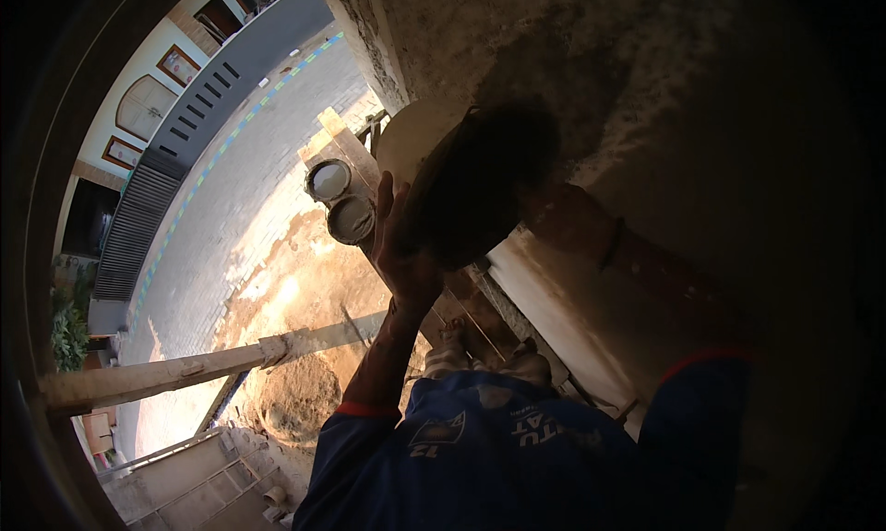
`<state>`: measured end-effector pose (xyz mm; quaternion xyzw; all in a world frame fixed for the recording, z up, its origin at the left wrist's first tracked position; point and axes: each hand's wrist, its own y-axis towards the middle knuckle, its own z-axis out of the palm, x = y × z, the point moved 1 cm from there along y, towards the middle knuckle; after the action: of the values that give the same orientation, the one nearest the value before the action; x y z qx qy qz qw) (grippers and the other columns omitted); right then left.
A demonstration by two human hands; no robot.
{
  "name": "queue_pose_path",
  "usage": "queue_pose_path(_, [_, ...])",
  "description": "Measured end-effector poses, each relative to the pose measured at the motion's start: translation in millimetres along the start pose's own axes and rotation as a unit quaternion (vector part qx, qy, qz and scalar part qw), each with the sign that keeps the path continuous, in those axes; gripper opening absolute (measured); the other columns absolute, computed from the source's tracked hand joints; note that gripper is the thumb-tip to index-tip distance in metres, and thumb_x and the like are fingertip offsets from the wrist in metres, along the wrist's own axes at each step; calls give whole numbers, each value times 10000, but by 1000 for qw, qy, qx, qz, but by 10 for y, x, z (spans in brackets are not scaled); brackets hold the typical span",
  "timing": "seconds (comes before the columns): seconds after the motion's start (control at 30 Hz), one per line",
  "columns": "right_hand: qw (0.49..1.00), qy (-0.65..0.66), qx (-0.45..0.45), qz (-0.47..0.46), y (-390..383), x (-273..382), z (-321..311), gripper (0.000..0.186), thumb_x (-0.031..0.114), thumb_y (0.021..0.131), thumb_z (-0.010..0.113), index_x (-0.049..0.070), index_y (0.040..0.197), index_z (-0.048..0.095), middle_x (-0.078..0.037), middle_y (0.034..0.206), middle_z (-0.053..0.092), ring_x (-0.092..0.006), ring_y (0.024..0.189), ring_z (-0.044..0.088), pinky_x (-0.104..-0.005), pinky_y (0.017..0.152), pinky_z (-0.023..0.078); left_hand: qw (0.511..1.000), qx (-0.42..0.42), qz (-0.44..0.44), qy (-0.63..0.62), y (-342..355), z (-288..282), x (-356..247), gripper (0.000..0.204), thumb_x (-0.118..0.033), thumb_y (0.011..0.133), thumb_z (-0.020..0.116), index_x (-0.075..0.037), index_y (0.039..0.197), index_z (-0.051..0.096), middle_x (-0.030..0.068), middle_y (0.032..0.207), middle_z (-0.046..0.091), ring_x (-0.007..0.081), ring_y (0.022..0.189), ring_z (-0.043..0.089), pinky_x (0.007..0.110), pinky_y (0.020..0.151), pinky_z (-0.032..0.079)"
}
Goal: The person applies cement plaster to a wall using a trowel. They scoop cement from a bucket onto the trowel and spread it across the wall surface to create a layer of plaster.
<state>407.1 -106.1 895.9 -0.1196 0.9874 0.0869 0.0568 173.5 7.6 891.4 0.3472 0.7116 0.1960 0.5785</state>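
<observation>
Between my hands, close to the rough wall (591, 42), is a large dark rounded vessel (489, 180), like a basin or bucket; deep shadow hides its exact kind. My left hand (406, 254) is wrapped around its near left side, thumb and fingers pointing up. On the far right side of it, my right hand (568, 219) is in shadow, and its fingers do not show clearly. A pale rounded surface (415, 136) shows beyond the vessel; I cannot tell whether it is part of it. Left of my left hand stand two round buckets (352, 220) with greyish contents.
I stand on wooden planks (471, 323) high beside the wall. Down to the left lie a dirt heap (297, 402) and a paved street (268, 153). A wooden beam (185, 369) crosses at lower left. A dark gate (138, 222) and houses line the street's far side.
</observation>
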Motion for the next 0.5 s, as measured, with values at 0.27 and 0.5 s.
queue_pose_path(0.27, [974, 176, -122, -74, -43, 498, 924, 300, 199, 883, 608, 46, 1141, 585, -162, 1149, 563, -356, 999, 582, -434, 845, 505, 990, 13, -132, -47, -165, 29, 198, 571, 4, 736, 585, 2, 1305, 536, 232, 1375, 487, 313, 1323, 435, 409, 1078, 364])
queue_pose_path(0.5, [863, 491, -30, 115, 88, 399, 441, 307, 204, 874, 634, 58, 1140, 590, -137, 1162, 572, -279, 942, 611, -387, 793, 510, 969, -53, -221, -100, -232, -5, 416, 554, -35, 755, 640, 24, 1291, 512, 148, 1256, 591, 218, 1157, 560, 345, 1001, 424])
